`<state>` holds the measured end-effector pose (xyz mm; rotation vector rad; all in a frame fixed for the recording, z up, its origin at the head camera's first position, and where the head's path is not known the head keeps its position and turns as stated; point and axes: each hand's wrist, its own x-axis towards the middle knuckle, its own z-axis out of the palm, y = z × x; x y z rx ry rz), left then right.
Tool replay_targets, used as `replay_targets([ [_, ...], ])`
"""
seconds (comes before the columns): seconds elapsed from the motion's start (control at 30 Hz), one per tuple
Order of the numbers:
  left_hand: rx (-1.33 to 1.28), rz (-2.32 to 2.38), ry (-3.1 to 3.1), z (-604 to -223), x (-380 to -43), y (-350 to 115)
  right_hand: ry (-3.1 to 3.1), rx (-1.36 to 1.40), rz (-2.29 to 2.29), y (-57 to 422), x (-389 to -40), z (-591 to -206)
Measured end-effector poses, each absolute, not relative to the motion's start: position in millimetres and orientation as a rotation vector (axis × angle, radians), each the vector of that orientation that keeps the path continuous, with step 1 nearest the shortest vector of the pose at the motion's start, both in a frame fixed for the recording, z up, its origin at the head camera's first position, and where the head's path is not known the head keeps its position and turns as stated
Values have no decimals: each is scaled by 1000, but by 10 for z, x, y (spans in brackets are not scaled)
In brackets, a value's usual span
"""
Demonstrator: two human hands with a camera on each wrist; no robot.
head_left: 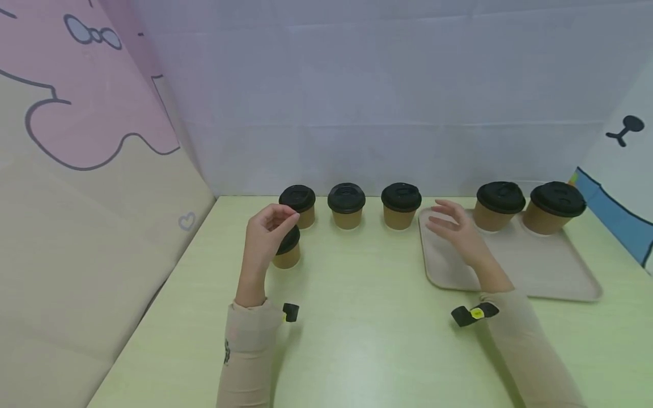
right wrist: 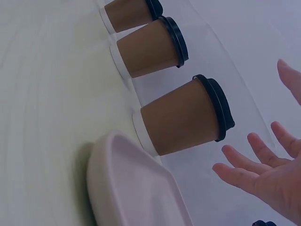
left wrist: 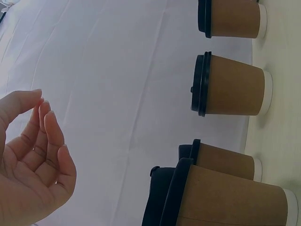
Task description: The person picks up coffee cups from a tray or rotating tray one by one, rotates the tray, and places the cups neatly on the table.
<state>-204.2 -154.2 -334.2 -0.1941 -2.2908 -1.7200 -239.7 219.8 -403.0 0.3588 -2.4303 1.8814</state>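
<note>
My left hand (head_left: 267, 232) hovers above and in front of a near-left paper cup (head_left: 287, 258) with a black lid. Its fingers are loosely bent and the thumb tip meets the fingertips; the left wrist view shows nothing between the fingers (left wrist: 49, 127). Behind it, a second lidded brown cup (head_left: 306, 218) stands partly covered by the fingers. Over the left part of a beige tray (head_left: 541, 277) is my right hand (head_left: 461, 235), fingers spread and holding nothing. The nearest cup on its left is a brown one (head_left: 399, 218) standing just off the tray.
Another lidded cup (head_left: 347, 218) stands in the back row. Two more, a left one (head_left: 494, 218) and a right one (head_left: 543, 220), stand along the tray's back edge. A pale curtain (head_left: 388, 102) rises behind the table (head_left: 357, 340).
</note>
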Motion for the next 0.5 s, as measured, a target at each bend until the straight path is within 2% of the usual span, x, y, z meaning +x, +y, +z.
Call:
replay_targets([
  [0.5,-151,-1696,-2318,-3354,-2051,-1552,-1974,425,2208,2714,-2380,-4081],
])
